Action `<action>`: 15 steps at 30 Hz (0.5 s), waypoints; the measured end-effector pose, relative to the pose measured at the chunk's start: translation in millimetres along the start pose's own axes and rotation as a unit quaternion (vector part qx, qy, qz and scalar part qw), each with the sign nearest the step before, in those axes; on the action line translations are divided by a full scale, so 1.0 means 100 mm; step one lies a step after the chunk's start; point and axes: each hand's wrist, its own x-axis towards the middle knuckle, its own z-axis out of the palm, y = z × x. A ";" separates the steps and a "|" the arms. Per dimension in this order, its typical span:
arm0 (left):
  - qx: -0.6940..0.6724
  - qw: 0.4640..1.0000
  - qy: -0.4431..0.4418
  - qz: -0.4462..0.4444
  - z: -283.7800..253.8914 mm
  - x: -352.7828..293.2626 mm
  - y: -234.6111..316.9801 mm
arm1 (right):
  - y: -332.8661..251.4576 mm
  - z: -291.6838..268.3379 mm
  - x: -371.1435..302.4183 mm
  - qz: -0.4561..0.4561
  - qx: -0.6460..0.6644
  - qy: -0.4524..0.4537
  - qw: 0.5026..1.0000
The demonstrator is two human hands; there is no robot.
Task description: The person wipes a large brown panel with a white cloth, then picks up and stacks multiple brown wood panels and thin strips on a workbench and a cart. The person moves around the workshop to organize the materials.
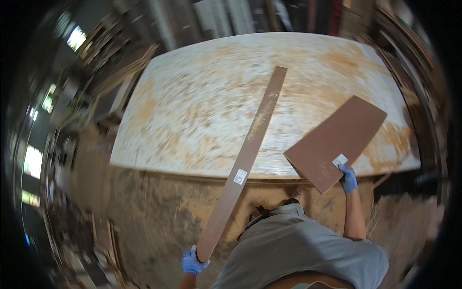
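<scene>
My left hand (193, 261), in a blue glove, grips the near end of a long narrow brown board (250, 139). This strip reaches diagonally up over the table, carries a white label and has sawdust along its middle. At the right, my gloved right hand (348, 180) holds a wider brown rectangular panel (339, 137) by its near corner, beside another white label. The panel is tilted over the table's front edge. Fingers of the right hand lie partly behind the panel.
A large white tabletop (192, 106) smeared with orange-brown sawdust spreads ahead of me. Boards lean along the back, and wooden pieces (120, 96) are stacked at its left. The dusty floor (149, 207) shows below the table's front edge.
</scene>
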 end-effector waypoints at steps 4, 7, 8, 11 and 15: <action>-0.234 0.965 -0.123 0.002 -0.14 -0.49 0.33 | -0.06 0.19 -0.24 0.046 -0.047 -0.126 0.990; -0.467 0.877 -0.102 0.048 0.66 -0.38 0.71 | 0.15 0.84 -0.21 0.055 -0.083 -0.214 0.972; -0.527 0.845 -0.092 -0.010 0.80 -0.24 0.96 | 0.19 1.06 -0.21 0.077 -0.102 -0.243 0.961; -0.563 0.813 -0.112 -0.097 0.57 -0.16 1.26 | 0.23 1.33 -0.09 0.130 -0.104 -0.297 0.940; -0.652 0.746 -0.036 -0.135 0.04 -0.49 1.29 | -0.13 1.81 0.31 0.140 -0.166 -0.374 0.902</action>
